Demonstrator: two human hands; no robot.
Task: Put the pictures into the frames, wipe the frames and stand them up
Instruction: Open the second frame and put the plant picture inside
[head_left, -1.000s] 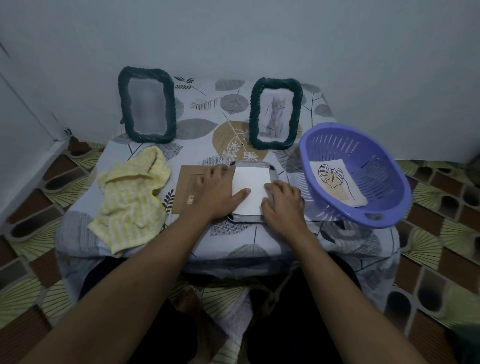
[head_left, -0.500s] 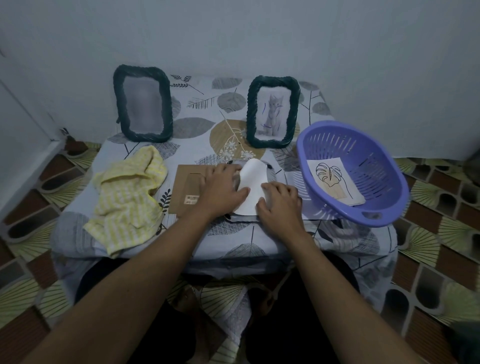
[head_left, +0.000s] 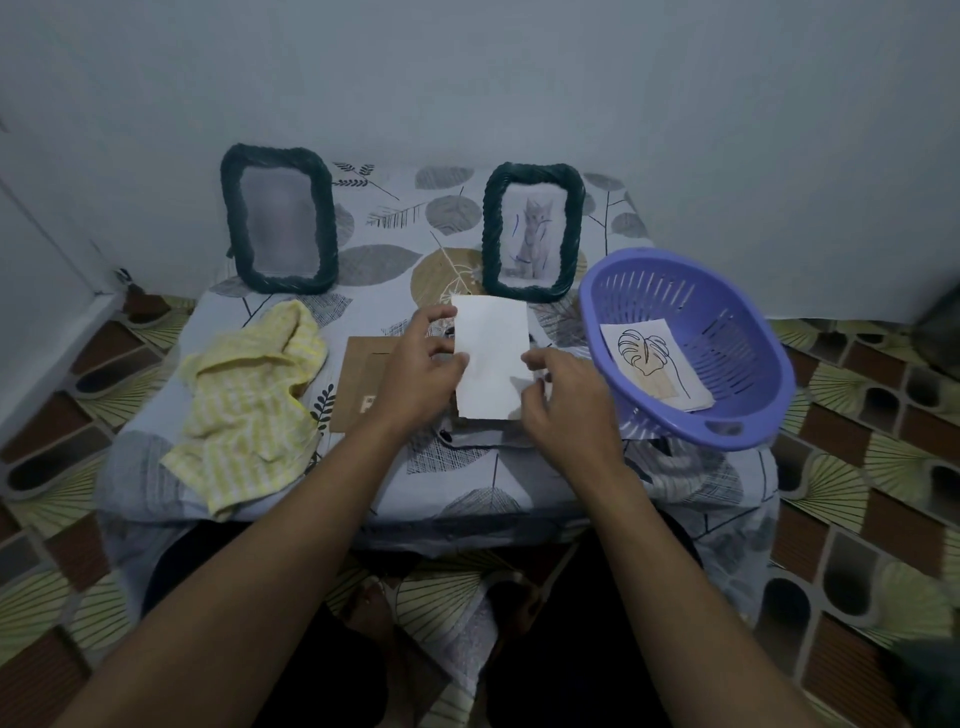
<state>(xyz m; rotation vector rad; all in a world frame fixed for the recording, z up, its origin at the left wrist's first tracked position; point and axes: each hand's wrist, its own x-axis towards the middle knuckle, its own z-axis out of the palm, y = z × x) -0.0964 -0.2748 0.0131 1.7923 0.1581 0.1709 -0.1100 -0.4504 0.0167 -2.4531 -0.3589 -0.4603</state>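
My left hand (head_left: 423, 371) pinches the left edge of a white picture sheet (head_left: 491, 358), blank side toward me, held upright above the table. My right hand (head_left: 563, 395) holds its right edge with thumb and curled fingers. Under the sheet a third frame (head_left: 467, 439) lies flat, mostly hidden by my hands. A brown backing board (head_left: 361, 384) lies to its left. Two dark green braided frames stand at the back: the left frame (head_left: 280, 234) shows a blurred picture, the right frame (head_left: 532, 234) a cat drawing.
A crumpled yellow cloth (head_left: 249, 395) lies on the left of the leaf-patterned table (head_left: 467, 483). A purple basket (head_left: 727, 410) on the right holds a leaf drawing (head_left: 652, 364). A wall stands close behind; tiled floor surrounds the low table.
The white sheet lay flat on the face-down frame under both hands; it bent up and is now lifted upright between my hands.
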